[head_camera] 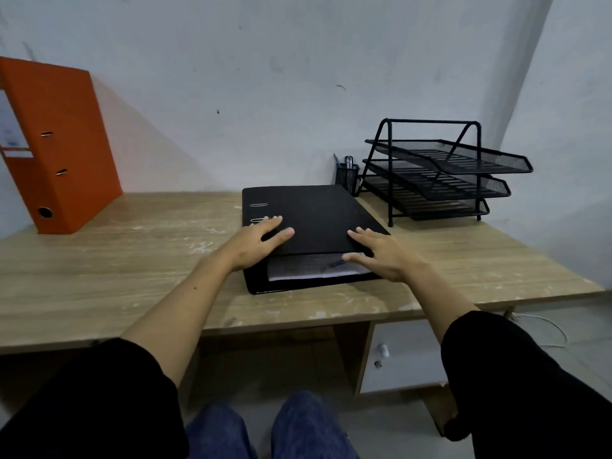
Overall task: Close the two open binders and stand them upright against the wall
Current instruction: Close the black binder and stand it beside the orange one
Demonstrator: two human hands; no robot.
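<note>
Both hands lie flat with fingers spread, the left hand [256, 239] and right hand [381, 251] pressing the black binder's [314, 220] cover on the wooden desk [132, 276], while the orange binder [63, 144] stands against the wall [265, 77].

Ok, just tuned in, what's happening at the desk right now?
A person has both hands on the black binder, which lies flat on the desk with its cover down over the papers. The left hand and right hand rest flat on it, fingers straight. The orange binder already stands upright at the wall. The black one is not yet stood up.
</note>
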